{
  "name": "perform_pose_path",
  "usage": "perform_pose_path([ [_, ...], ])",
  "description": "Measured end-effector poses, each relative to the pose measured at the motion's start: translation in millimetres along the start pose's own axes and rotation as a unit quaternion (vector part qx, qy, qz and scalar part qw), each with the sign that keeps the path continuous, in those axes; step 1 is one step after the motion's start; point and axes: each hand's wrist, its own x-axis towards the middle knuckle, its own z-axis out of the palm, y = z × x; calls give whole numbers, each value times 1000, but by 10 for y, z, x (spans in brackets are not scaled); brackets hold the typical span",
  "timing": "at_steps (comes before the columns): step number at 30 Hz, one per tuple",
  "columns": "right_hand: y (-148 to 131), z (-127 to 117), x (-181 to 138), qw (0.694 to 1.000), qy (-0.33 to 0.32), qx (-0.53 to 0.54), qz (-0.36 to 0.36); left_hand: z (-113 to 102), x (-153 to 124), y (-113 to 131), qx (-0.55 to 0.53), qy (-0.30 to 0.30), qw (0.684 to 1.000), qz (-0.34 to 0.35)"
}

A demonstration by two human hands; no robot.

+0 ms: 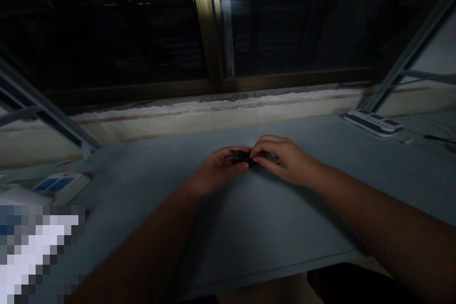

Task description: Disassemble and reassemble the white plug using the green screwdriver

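Observation:
My left hand (pixel 217 168) and my right hand (pixel 281 156) meet above the middle of a grey table (pixel 249 218). Both are closed in a pinch on a small dark object (pixel 244 156) held between them. The object is too dim and too small to name. My fingers curl round it and hide most of it. Both forearms reach in from the near edge.
A white power strip (pixel 372 122) lies at the back right of the table. A white box with blue marks (pixel 59 185) sits at the left edge. Behind the table runs a pale window ledge (pixel 213 111) under dark window panes. Metal frame bars slant at both sides.

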Motion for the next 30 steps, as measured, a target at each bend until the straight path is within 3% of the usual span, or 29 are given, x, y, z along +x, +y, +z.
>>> perform_pose_path([
  [16,56,-3,-7,1000,12,-16,8,-25,41,-75,-32,-13,999,23],
  [22,48,-5,-1,999,-21,-36,15,-14,37,-70,-22,-8,1000,14],
  [30,41,-25,-6,999,-9,-37,-9,-21,34,-75,-29,19,999,3],
])
